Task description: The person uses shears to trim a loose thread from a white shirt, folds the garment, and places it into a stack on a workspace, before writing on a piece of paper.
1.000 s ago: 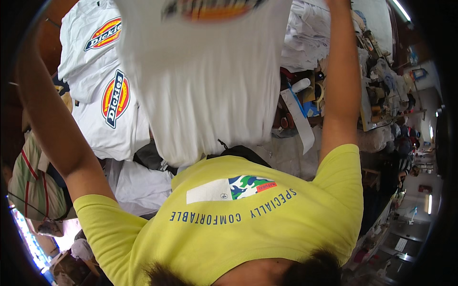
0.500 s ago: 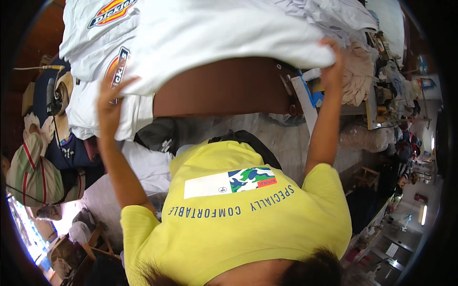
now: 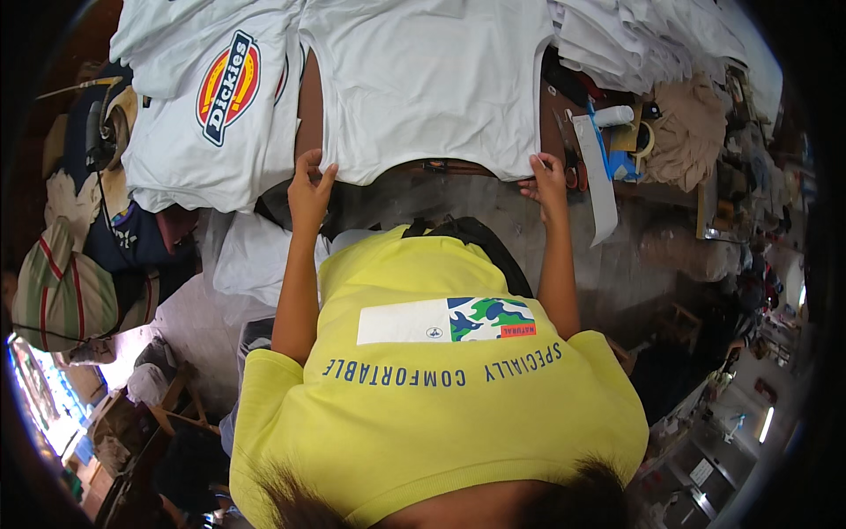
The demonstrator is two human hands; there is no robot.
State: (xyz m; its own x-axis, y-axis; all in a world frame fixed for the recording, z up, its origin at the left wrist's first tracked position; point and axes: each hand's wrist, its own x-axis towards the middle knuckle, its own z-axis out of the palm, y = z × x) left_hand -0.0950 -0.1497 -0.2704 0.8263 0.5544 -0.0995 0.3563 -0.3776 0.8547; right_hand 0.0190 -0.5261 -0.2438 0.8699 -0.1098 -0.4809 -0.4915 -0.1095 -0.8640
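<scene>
A white shirt panel (image 3: 432,93) lies spread flat on the brown table (image 3: 310,110), its curved neckline edge toward me and a scooped side edge on each side. My left hand (image 3: 310,189) pinches its near left corner between thumb and fingers. At the near right corner, my right hand (image 3: 548,183) closes thumb and finger on the cloth, its other fingers loosely curled. Left of the panel rests a pile of white shirt pieces (image 3: 176,145), the top one bearing a red, yellow and blue printed emblem (image 3: 229,86).
Right of the panel are scissors (image 3: 575,169), a white ruler-like strip (image 3: 595,189), a tape roll (image 3: 645,139) and beige cloth (image 3: 683,132). More white garments (image 3: 634,40) are heaped at the far right. A striped bag (image 3: 66,286) stands at the left.
The white panel has come down from a lifted, billowing position to lie flat on the table. Both hands have moved closer together and now hold its near corners.
</scene>
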